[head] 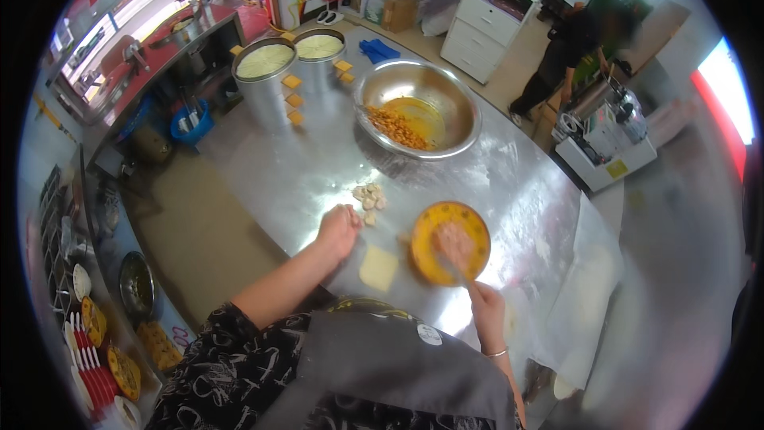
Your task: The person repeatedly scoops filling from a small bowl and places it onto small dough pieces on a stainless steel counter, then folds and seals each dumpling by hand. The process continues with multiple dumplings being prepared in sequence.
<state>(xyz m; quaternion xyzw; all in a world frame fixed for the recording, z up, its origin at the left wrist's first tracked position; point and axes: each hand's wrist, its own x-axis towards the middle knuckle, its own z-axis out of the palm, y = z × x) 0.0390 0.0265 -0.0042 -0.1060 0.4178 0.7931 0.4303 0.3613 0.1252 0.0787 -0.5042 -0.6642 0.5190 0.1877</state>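
My left hand [340, 230] rests low over the steel table with its fingers curled in, beside a small cluster of folded wontons [371, 196]. Whether it pinches a wonton at the fingertips is hard to see. A square, pale yellow dough wrapper [378, 269] lies flat on the table between my hands. My right hand [488, 310] grips a thin spatula or knife-like spreader [456, 272], whose far end touches the pink minced meat [453, 240]. That meat sits on a patterned orange-yellow plate [425, 260], right of the wrapper.
Beyond the plate stands a large steel bowl [459, 92] holding orange-brown chunks and yellow liquid. Two metal steamers [265, 92] with wooden handles stand at the far left, near a blue cloth [379, 51]. White sheeting [579, 292] covers the table's right side. A person [564, 51] stands back right.
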